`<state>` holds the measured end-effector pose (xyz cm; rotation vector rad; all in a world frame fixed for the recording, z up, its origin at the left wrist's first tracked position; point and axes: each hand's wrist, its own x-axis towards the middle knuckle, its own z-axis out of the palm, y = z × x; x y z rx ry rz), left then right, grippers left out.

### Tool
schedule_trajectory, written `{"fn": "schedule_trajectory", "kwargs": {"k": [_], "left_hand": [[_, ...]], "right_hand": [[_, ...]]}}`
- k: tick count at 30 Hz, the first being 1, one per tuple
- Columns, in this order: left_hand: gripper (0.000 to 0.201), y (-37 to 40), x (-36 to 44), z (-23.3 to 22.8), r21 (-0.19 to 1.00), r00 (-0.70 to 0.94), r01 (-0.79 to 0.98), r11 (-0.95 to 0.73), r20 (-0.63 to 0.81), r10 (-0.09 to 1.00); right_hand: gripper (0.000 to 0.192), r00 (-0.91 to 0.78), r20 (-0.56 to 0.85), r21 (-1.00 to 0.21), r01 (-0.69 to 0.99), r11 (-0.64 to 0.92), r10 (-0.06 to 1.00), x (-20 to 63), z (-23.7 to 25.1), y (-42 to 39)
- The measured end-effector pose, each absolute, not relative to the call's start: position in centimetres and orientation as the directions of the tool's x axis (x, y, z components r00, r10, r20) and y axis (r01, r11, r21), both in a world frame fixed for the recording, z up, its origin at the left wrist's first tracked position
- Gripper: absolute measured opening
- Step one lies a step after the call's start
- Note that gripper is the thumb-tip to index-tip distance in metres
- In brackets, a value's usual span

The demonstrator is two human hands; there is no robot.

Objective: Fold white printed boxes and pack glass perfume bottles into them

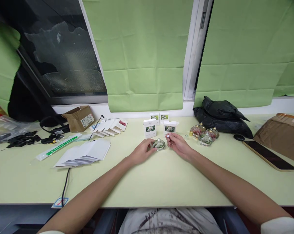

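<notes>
I see my left hand point(142, 150) resting on the tabletop point(149, 182), fingers curled against a small round glass bottle point(159, 144). My right hand point(177, 144), just beside it, pinches a tiny white cap point(167, 136) between fingertips. Behind stand small white boxes point(150, 128), one open point(170, 127). More glass bottles point(204, 134) cluster to the right.

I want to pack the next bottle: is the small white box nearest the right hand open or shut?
Open. The white box stands upright with its top flap lifted, just behind the right hand.
</notes>
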<state>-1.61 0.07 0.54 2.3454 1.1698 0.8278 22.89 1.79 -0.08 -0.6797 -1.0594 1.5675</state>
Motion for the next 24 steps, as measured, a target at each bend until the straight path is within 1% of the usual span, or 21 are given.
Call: {"fn": "schedule_trajectory", "kwargs": {"k": [4,11,18,24], "left_hand": [[0.037,0.15,-1.58,0.46,0.569,0.475,0.592,-0.571,0.326,0.817],[0.036,0.26,-1.60,0.44,0.577,0.473,0.597,-0.558,0.308,0.825],[0.035,0.14,-1.64,0.65,0.577,0.479,0.599,-0.554,0.297,0.826],[0.037,0.07,-1.61,0.59,0.577,0.477,0.589,-0.565,0.316,0.820]], "right_hand": [[0.036,-0.268,0.120,-0.909,-0.416,-0.003,0.956,23.08,-0.10,1.71],[0.037,-0.292,0.130,-0.911,-0.412,-0.002,0.948,23.25,-0.30,1.79],[0.041,-0.282,0.070,-0.893,-0.445,-0.065,0.957,22.98,-0.24,1.87],[0.046,-0.317,0.044,-0.884,-0.454,-0.111,0.947,23.03,-0.10,1.74]]}}
